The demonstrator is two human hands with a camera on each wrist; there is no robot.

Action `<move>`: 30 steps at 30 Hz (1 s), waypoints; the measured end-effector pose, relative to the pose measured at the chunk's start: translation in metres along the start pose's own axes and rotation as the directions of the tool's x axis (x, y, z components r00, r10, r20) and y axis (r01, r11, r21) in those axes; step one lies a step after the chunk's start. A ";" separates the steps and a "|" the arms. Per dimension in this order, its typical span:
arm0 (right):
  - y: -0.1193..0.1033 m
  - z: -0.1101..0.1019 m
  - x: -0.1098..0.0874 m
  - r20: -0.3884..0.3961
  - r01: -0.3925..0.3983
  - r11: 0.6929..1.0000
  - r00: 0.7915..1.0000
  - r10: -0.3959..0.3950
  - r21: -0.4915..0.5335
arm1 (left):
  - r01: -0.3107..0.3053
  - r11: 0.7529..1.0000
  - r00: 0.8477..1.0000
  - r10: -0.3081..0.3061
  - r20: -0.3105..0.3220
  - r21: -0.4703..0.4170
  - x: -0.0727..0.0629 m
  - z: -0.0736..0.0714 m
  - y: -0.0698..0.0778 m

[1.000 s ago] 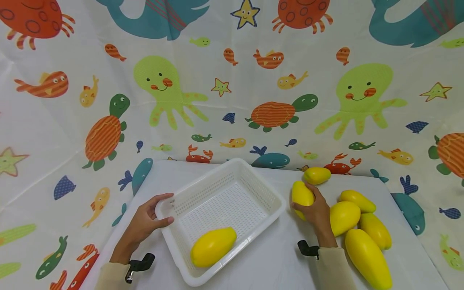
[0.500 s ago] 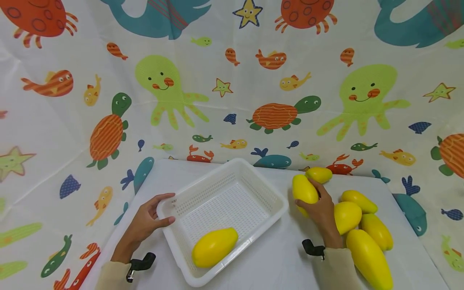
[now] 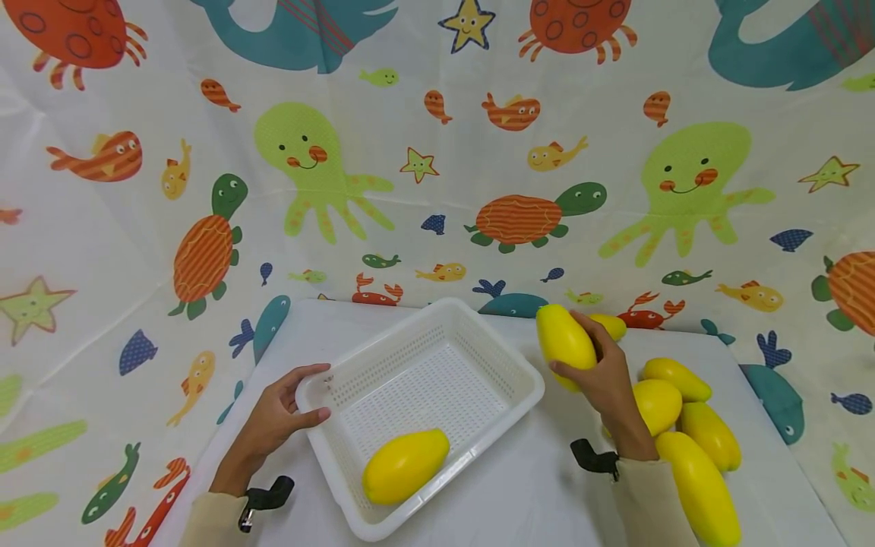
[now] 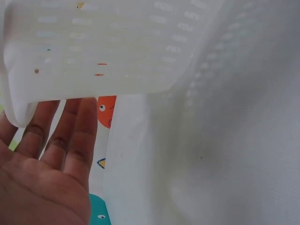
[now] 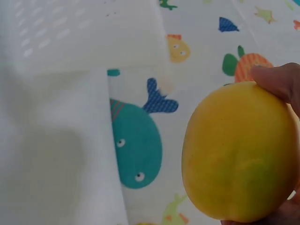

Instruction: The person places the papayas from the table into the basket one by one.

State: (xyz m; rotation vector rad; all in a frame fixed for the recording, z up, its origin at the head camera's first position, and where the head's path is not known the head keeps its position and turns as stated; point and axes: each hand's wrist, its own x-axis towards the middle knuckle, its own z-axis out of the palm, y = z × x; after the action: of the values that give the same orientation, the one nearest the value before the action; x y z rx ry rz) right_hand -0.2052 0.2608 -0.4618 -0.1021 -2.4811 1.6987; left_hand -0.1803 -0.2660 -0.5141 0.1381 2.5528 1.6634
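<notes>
In the head view, my right hand [image 3: 601, 372] grips a yellow mango [image 3: 563, 342] between thumb and fingers, lifted over the table to the right of the white perforated basket [image 3: 502, 444]. The right wrist view shows this mango [image 5: 239, 154] large, faintly green on its near side, with the thumb on top and part of the hand below. My left hand [image 3: 280, 414] holds the basket's left corner, thumb over the rim. From the left wrist, its fingers [image 4: 77, 145] reach up against the basket wall [image 4: 108, 75]. One mango [image 3: 405, 466] lies inside the basket near its front side.
Several more mangoes lie on the white-covered table [image 3: 519, 497] at the right, including a long one [image 3: 699, 490] nearest the front. Another mango [image 3: 611, 327] at the back is partly hidden behind my right hand. A curtain [image 3: 410, 228] printed with sea animals hangs behind the table.
My right hand has raised the mango from the table and moved it slightly away from me, tilting it. My left hand and the basket have stayed in place.
</notes>
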 end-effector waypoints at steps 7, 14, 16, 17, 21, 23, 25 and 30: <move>-0.020 0.008 -0.002 0.036 0.099 0.994 0.994 -0.100 0.048 | -0.007 1.000 1.000 0.007 0.002 -0.018 0.000 0.000 -0.001; -0.033 0.017 -0.001 0.109 0.161 0.984 0.980 -0.169 0.076 | -0.015 1.000 1.000 0.015 0.005 -0.025 0.000 -0.001 -0.002; -0.035 0.021 -0.001 0.134 0.171 0.982 0.974 -0.182 0.085 | -0.015 1.000 1.000 0.015 0.007 -0.025 0.000 -0.001 -0.002; -0.037 0.023 -0.001 0.147 0.176 0.980 0.971 -0.188 0.092 | -0.015 1.000 1.000 0.015 0.006 -0.025 0.000 -0.001 -0.001; -0.040 0.032 -0.002 0.218 0.203 0.970 0.949 -0.228 0.132 | -0.015 1.000 1.000 0.015 0.002 -0.021 -0.002 0.000 -0.001; -0.041 0.037 -0.002 0.252 0.219 0.965 0.935 -0.250 0.146 | -0.016 1.000 1.000 0.016 -0.003 -0.017 -0.003 0.001 -0.002; -0.042 0.042 -0.003 0.287 0.225 0.960 0.921 -0.265 0.164 | -0.019 1.000 1.000 0.018 -0.005 -0.015 -0.004 0.002 -0.003; -0.045 0.057 -0.006 0.346 0.225 0.960 0.898 -0.272 0.169 | -0.025 0.999 1.000 0.025 -0.003 -0.020 -0.005 0.002 -0.004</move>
State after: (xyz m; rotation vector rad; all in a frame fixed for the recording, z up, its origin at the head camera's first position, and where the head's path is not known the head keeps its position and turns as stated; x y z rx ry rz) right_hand -0.2067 0.1916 -0.4410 0.5748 -2.4778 1.8929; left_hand -0.1749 -0.2662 -0.5187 0.1674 2.5461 1.6989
